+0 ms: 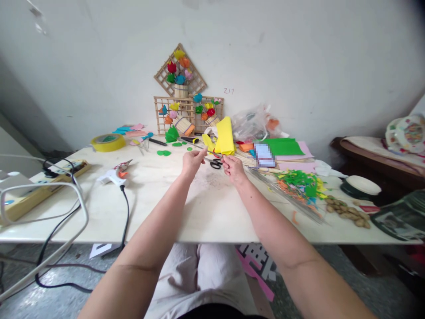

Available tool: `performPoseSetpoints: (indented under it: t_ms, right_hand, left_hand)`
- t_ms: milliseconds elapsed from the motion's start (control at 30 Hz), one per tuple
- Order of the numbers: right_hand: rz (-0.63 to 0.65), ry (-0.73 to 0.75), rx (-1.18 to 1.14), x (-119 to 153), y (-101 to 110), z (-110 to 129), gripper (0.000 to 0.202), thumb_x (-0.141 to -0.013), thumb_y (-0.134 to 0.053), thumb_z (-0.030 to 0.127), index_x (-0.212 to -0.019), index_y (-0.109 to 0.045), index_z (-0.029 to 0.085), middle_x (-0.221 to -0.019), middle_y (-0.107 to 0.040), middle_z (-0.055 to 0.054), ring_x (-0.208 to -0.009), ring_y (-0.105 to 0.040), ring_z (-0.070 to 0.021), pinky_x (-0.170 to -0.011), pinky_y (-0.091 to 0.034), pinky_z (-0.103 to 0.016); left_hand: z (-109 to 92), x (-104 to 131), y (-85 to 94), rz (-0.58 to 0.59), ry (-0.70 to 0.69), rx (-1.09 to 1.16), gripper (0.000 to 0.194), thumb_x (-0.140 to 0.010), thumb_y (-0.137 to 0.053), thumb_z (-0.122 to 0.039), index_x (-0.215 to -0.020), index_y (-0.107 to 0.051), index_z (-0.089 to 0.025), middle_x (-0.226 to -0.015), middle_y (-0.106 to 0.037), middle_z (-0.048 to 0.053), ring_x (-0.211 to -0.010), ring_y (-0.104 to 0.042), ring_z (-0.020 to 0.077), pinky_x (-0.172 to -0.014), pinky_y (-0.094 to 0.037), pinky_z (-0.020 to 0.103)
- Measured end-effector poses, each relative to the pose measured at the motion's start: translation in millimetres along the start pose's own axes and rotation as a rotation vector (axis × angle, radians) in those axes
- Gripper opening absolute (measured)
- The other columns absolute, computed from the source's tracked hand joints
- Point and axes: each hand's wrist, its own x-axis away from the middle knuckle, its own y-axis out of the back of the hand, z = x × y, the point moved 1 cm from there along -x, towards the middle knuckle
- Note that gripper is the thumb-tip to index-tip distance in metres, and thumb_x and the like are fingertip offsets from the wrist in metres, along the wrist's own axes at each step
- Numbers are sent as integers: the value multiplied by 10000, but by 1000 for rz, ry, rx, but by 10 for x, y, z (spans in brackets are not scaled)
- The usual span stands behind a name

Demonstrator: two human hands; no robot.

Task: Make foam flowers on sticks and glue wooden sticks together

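Above the middle of the table, my left hand (193, 163) is closed in a pinch at one end of a thin dark wire (212, 153). The wire's other end runs to my right hand (233, 168), also closed, with fingertips pressed together. Black-handled scissors (215, 164) lie between and just beyond my hands. A folded yellow sheet (225, 136) stands behind them. Green cut-out petals (164, 153) and a green paper flower (171, 134) lie to the left. A bundle of long thin wires (288, 195) rests right of my right hand.
Lattice frames with paper flowers (180, 66) lean on the wall. On the left are a glue gun (114, 176), yellow tape (108, 142), a power strip (63, 188) and trailing cables. Paper scraps (300, 184), a phone (264, 154), peanuts (348, 212) and a bowl (361, 188) occupy the right.
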Motion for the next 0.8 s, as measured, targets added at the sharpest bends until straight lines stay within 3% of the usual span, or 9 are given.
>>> performPoseSetpoints:
  t_ms: [267, 800]
  right_hand:
    - [70, -29, -51, -17, -4, -80, 257, -678, -661, 354, -590, -532, 150, -406, -344, 88, -309, -235, -12, -301, -142, -161]
    - [68, -94, 31, 25, -78, -140, 265, -614, -665, 385, -593, -527, 159, -379, -326, 96, -325, -209, -21, -310, -118, -165]
  left_hand:
    - [28, 12, -35, 74, 53, 317, 399, -621, -689, -470, -487, -505, -142, -433, -443, -21, -399, -307, 46, -414, -185, 223]
    - [-6, -9, -8, -21, 35, 87, 333, -649, -629, -359, -426, -516, -139, -418, -444, -12, -404, -331, 60, -415, -210, 222]
